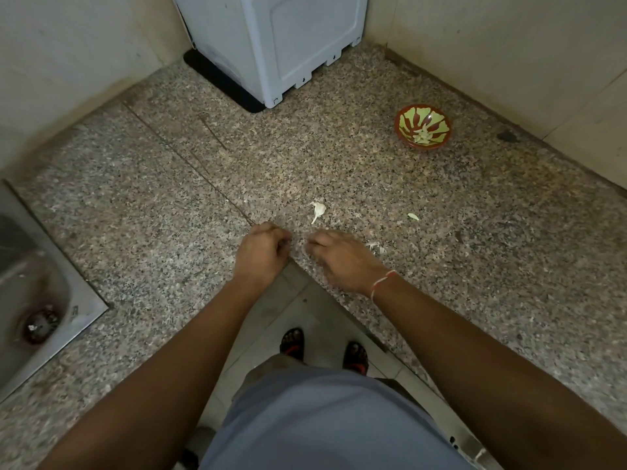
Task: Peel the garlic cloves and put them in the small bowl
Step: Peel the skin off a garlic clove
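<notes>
A small red and green bowl stands at the far right of the granite counter with several peeled cloves inside. An unpeeled garlic piece lies just beyond my hands, and a pale clove or skin scrap lies farther right. My left hand is curled at the counter's inner corner; what its fingers hold is hidden. My right hand hovers beside it, fingers bent, its fingertips blurred. Bits of skin lie by its fingers.
A white appliance on a black mat stands at the back. A steel sink with a drain is set in the counter at the left. Tiled walls close in the back and right. My feet stand on the floor below.
</notes>
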